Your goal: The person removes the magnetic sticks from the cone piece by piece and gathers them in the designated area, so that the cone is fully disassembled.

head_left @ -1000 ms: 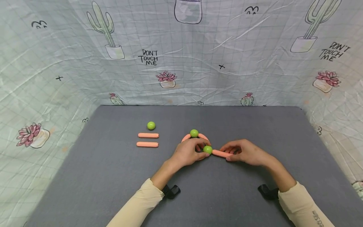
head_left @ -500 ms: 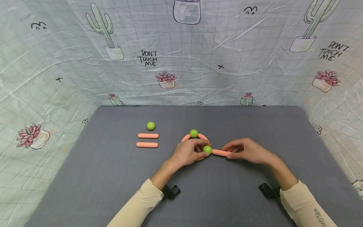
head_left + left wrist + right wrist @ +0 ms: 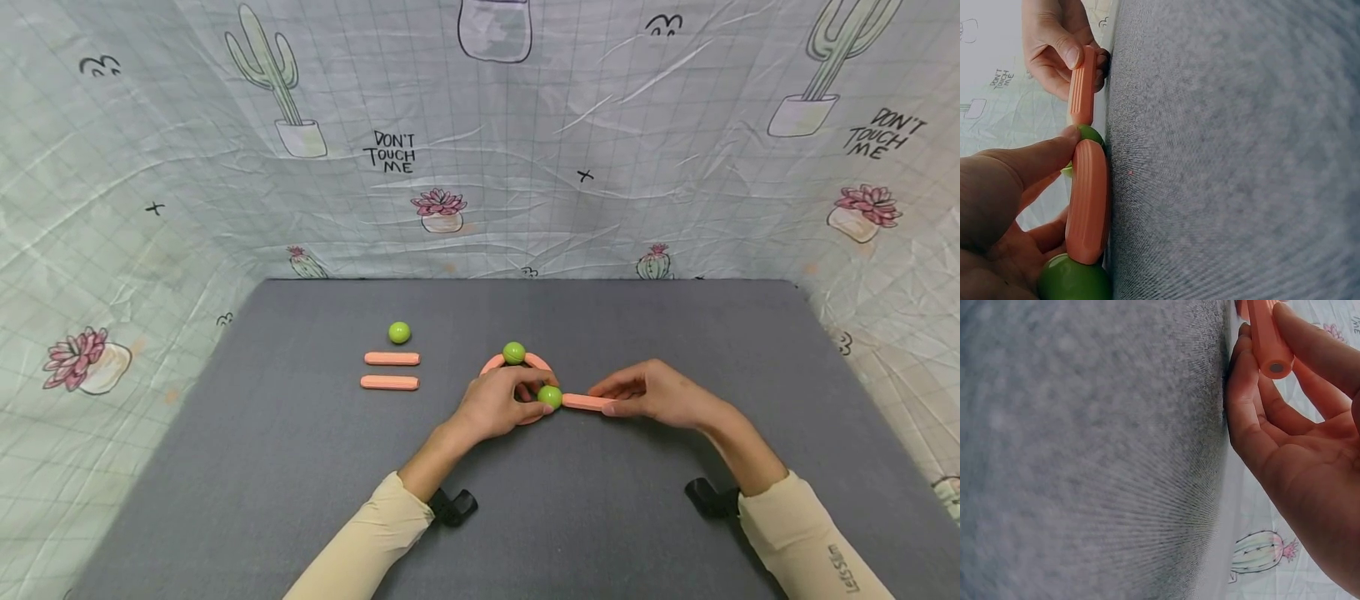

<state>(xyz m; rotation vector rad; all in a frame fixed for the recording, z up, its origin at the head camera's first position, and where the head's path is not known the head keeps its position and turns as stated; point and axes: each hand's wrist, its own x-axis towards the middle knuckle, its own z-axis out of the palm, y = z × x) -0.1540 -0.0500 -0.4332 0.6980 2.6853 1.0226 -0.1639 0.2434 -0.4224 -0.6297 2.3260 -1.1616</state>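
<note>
In the head view my left hand (image 3: 495, 402) pinches a green ball (image 3: 550, 397) at the right side of a ring of curved orange rods (image 3: 537, 362) and green balls. Another green ball (image 3: 513, 353) sits at the ring's far side. My right hand (image 3: 660, 395) grips a straight orange rod (image 3: 587, 402) near its right end; the rod's left end meets the pinched ball. The right wrist view shows a grey disc in the end of that rod (image 3: 1272, 347). A curved orange rod (image 3: 1088, 200) lies close to my left thumb in the left wrist view. My left hand hides part of the ring.
To the left on the grey table (image 3: 300, 467) lie two straight orange rods (image 3: 392, 358), roughly parallel, with a loose green ball (image 3: 400, 332) behind them. A patterned cloth (image 3: 480, 150) rises behind the table and along its sides.
My right hand has shifted slightly away from me and turned the straight rod to lie more level. The left hand stays in place on the green ball.
</note>
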